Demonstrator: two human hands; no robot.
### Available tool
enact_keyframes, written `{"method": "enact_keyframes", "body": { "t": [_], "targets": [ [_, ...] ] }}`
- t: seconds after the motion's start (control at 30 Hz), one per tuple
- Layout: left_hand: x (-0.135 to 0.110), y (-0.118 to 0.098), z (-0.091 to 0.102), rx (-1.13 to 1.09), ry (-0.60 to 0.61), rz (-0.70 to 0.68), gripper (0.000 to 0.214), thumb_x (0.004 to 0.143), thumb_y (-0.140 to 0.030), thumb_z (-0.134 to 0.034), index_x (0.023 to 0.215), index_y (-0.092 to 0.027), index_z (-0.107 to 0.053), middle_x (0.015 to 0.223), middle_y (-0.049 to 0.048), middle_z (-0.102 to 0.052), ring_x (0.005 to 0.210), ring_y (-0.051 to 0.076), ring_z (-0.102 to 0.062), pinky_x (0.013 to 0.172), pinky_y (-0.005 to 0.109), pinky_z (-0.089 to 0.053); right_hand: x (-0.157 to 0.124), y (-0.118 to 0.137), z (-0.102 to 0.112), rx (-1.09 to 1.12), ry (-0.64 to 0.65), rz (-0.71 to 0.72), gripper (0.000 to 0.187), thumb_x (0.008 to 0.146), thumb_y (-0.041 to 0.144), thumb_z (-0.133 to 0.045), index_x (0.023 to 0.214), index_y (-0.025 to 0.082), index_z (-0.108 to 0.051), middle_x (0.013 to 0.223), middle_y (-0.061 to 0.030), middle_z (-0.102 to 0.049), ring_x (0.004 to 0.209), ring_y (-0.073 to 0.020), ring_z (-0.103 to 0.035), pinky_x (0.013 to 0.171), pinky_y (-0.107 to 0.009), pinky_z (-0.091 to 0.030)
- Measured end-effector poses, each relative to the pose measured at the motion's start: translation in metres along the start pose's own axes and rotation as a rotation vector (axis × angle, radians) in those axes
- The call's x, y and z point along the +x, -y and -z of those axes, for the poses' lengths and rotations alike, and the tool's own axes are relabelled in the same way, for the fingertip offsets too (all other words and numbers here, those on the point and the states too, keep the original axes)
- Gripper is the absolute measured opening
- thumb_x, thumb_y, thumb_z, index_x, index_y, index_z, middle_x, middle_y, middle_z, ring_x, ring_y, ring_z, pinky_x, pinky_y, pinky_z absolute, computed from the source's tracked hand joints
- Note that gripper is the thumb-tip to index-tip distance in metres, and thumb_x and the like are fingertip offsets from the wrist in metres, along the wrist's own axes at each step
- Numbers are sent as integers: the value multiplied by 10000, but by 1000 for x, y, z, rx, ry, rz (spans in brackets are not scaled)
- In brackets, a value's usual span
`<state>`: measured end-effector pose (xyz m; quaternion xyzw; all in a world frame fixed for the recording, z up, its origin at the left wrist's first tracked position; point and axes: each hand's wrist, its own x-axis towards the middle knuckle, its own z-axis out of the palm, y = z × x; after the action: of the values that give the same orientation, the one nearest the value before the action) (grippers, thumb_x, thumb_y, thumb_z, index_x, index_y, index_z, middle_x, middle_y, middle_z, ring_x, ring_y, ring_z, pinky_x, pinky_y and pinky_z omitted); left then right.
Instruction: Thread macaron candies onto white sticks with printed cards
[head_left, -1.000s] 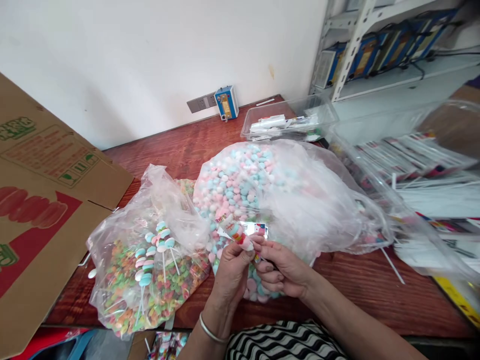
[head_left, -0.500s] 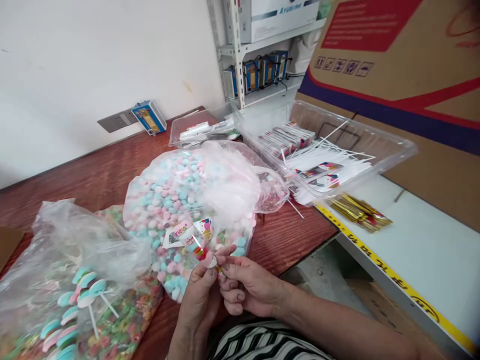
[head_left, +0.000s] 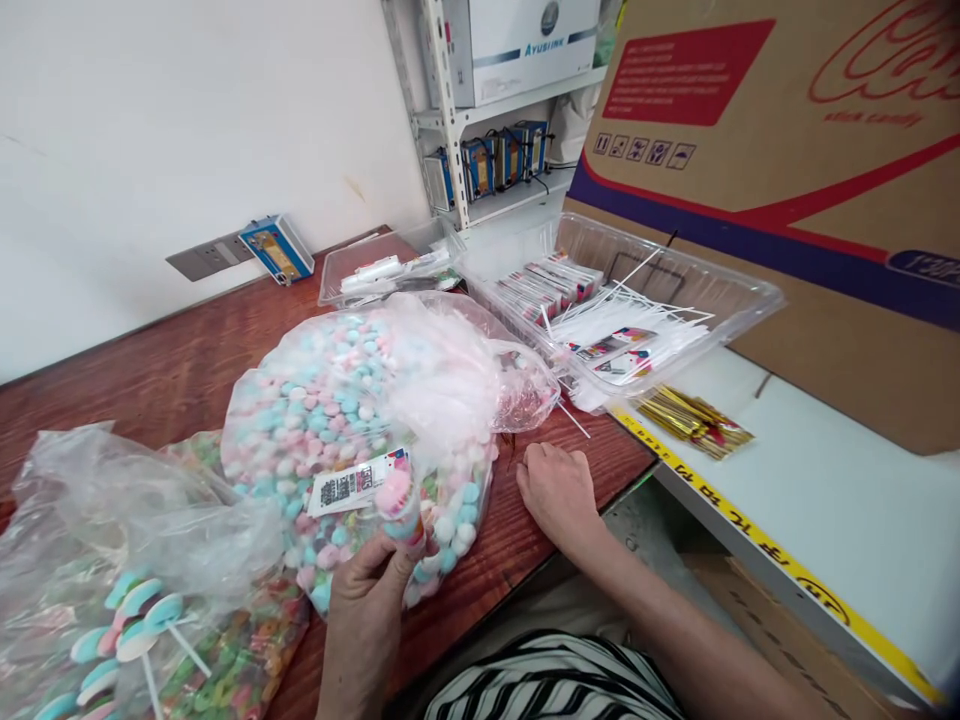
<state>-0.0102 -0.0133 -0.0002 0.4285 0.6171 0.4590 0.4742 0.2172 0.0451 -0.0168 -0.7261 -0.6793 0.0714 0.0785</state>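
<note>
My left hand pinches a small marshmallow candy in a clear wrapper, with pink on top and blue lower down. It holds this upright before a big clear bag of pink, blue and white marshmallows. A printed white packet lies on that bag. My right hand rests by the table's edge, right of the big bag, its fingers curled down. The fingertips are hidden, and thin dark strands show on the wood just beside them.
Lower left lies a bag of ring gummies with marshmallow sticks on it. A clear tray of white sticks and packets stands at right. Gold twist ties lie on the white shelf. A large carton rises behind.
My hands have parted. The left keeps the wrapped candy and has moved slightly left, while the right has let go and moved right to the table's edge. The view has shifted a little.
</note>
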Motion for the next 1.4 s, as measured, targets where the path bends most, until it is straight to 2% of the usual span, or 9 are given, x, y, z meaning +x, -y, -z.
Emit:
{"method": "enact_keyframes", "body": {
  "t": [0.3,0.37,0.47,0.73,0.93,1.07,1.2,1.3,1.4],
  "targets": [
    [1,-4,20,551,43,-408,189,884,-268,-564,953,-238,-738,1041,41,-716,969,201,-651,850,300,-505,-19,-18,7,-53,-56,100,135,945,153,-468,830,158,-539,803,-68,-650,690,-177,-641,632,-278,-381],
    [1,-7,16,694,48,-485,226,903,-185,-496,968,-218,-710,1043,61,-687,966,200,-629,830,309,-499,-33,-14,18,31,-202,195,188,963,188,-441,782,185,-491,722,-17,-590,633,-146,-613,600,-254,-377],
    [1,-10,4,890,-18,-588,284,890,-78,-428,959,-197,-677,940,75,-653,883,204,-599,766,321,-482,-43,8,33,134,-435,351,250,982,204,-396,737,208,-448,629,28,-496,529,-122,-537,547,-251,-344],
    [0,-11,-16,1031,-266,-733,165,930,-157,-465,952,-184,-626,764,56,-616,720,204,-560,673,319,-450,-33,84,20,137,-414,670,294,980,113,-359,721,210,-458,612,-6,-516,520,-157,-517,535,-298,-335],
    [-1,-6,-8,787,-276,-644,244,914,-180,-513,1097,-215,-670,849,79,-674,810,209,-610,754,322,-473,-34,93,8,164,-355,716,265,971,115,-392,738,201,-486,628,-23,-536,525,-165,-516,527,-299,-342],
    [4,-10,-12,244,-280,-312,165,890,-212,-560,969,-209,-705,901,62,-684,847,186,-614,794,310,-477,-29,98,4,290,-397,711,250,971,143,-418,740,205,-494,628,-19,-538,537,-161,-512,534,-291,-352],
    [12,-17,-21,-529,-213,85,173,797,-297,-691,908,-165,-689,712,-2,-614,612,100,-516,625,227,-437,-20,101,-1,584,-298,658,182,965,172,-429,803,203,-508,684,-17,-586,606,-155,-576,561,-260,-416],
    [17,-21,-25,-844,-142,149,224,694,-276,-788,827,-128,-686,599,-39,-520,549,59,-432,567,175,-378,-13,101,-2,830,-93,544,91,931,177,-482,854,201,-525,743,-12,-615,663,-150,-601,604,-246,-462],
    [18,-21,-25,-931,-79,159,226,698,-262,-793,820,-117,-670,576,-55,-465,529,45,-379,545,162,-342,-7,99,3,922,-30,469,106,897,184,-524,996,175,-560,883,-45,-622,746,-165,-601,637,-263,-478]
  ]
}}
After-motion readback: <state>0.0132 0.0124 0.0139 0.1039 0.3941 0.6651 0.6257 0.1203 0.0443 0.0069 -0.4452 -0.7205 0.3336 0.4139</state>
